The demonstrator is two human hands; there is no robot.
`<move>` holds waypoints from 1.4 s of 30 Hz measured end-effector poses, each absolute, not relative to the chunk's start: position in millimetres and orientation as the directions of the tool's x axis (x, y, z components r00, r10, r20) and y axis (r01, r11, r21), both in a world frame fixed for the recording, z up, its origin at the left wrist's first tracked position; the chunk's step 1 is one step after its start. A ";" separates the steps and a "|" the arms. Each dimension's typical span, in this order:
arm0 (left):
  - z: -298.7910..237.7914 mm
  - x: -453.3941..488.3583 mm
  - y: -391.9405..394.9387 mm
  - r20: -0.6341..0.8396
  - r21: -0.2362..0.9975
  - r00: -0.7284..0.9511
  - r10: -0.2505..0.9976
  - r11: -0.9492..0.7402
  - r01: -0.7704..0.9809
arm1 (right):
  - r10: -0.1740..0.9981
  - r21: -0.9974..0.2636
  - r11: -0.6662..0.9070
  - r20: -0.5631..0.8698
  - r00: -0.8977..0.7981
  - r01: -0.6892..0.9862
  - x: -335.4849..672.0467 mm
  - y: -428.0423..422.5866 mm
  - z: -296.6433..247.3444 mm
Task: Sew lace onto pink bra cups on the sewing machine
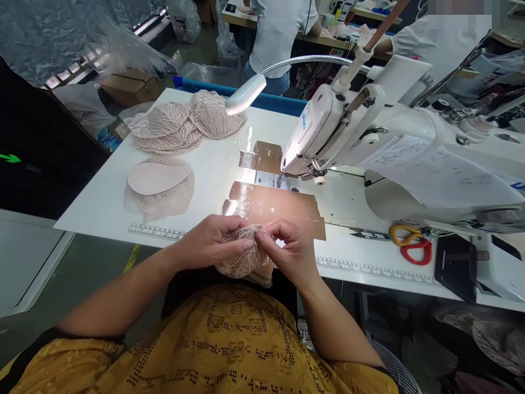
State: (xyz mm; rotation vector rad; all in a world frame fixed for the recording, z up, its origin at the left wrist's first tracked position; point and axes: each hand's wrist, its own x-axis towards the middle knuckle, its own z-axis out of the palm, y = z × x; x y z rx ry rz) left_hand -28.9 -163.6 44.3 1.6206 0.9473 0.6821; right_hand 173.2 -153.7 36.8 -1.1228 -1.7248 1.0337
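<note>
My left hand [221, 241] pinches the top edge of a beige lace piece [245, 261] between thumb and fingers. On the other side of the same edge, my right hand [289, 246] also grips it with fingertips close together. The lace hangs down from both hands at the front edge of the white table [213, 158]. Just beyond my hands is the sewing machine [324, 126], its needle area over a metal plate flanked by brown tape. A pale oval pad [159, 178] lies on sheer beige fabric [176, 200] to the left.
Stacked lace cups [172, 128] sit at the table's back left. Scissors [415, 253] with red and yellow handles, a dark phone [455, 265] and thread snips [369, 235] lie at right. A lamp [246, 94] hangs above. Two people work beyond the table.
</note>
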 end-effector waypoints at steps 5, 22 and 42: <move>39.7 -23.9 -158.7 -0.047 0.966 0.485 0.873 -0.083 0.244 | 0.962 -0.920 0.210 0.133 -0.240 0.332 175.3 -151.4 32.4; 26.5 -0.9 -145.9 -0.124 0.956 0.542 0.831 0.247 -0.159 | 0.920 -0.992 -0.094 -0.055 -0.388 -0.081 189.5 -137.5 19.0; 18.9 50.2 -61.5 0.109 -0.032 0.453 0.885 -0.453 0.891 | 0.938 -0.789 0.199 -0.018 -0.345 0.581 246.9 -73.7 44.0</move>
